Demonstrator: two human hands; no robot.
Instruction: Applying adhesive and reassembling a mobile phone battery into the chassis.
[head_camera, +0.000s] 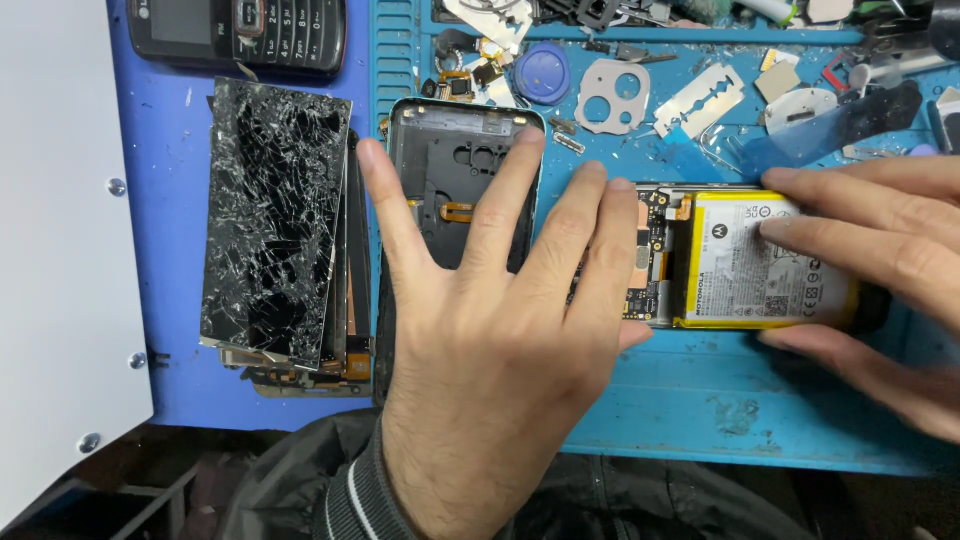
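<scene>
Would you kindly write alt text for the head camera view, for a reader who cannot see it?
Over a blue work mat, the left hand lies spread across an empty phone back cover, while the right hand grips an opened phone with a yellow battery. A stack of shattered screens lies to the left.

A blue counter fills most of the frame, with a lighter teal work mat over its right part. A white panel with screws stands at the left edge. Below lies dark, shadowed floor; the lighting is bright and even.

Yellow-edged white battery, blue mat — shattered black screen
</scene>
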